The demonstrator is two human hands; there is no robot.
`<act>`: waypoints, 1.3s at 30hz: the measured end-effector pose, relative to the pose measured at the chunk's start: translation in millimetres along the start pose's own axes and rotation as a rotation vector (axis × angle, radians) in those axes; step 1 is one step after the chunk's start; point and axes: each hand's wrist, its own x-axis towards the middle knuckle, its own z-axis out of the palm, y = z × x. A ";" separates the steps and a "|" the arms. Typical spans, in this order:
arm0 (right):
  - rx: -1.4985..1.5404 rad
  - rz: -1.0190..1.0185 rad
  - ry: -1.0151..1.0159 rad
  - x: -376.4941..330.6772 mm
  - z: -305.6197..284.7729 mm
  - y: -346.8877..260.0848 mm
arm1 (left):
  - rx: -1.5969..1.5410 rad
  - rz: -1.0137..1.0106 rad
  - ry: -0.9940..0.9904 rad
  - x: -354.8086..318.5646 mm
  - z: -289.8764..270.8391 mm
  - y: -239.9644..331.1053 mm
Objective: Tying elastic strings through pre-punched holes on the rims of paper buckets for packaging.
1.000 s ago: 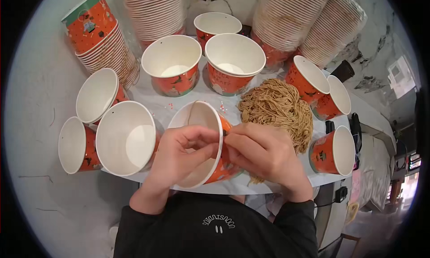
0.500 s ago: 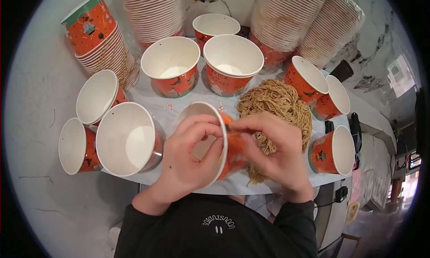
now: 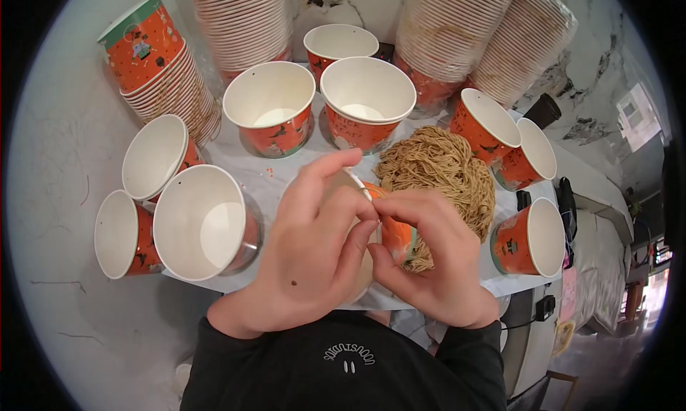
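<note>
An orange paper cup with a white inside [image 3: 391, 229] lies tilted between both hands, mostly hidden by them. My left hand [image 3: 307, 250] covers its open mouth, fingers curled over the rim. My right hand [image 3: 429, 257] grips the cup's orange side from the right, fingertips meeting the left hand's at the rim. Right behind the hands, a round block of dried brown noodles [image 3: 439, 172] rests on the small white table [image 3: 264, 179].
Several empty orange cups stand or lean around the table, such as one at the front left [image 3: 204, 222], one at the back [image 3: 368, 100] and one at the right [image 3: 532, 236]. Tall nested cup stacks [image 3: 161, 72] [image 3: 457, 39] stand behind. Grey floor surrounds the table.
My left hand has slid across the cup's mouth and now covers it. The cup has tipped further to the right, toward the noodle block, and my right hand has closed in on its rim.
</note>
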 end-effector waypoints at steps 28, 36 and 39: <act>0.190 0.089 -0.070 30.4 22.0 67.9 | -0.470 -0.548 0.041 -0.9 21.3 -53.5; 0.255 0.099 -0.114 32.8 15.6 64.5 | -0.316 -0.403 0.043 -8.0 27.2 -63.9; 0.240 0.072 -0.117 33.0 17.9 62.2 | -0.735 -0.580 0.052 -9.6 28.1 -65.1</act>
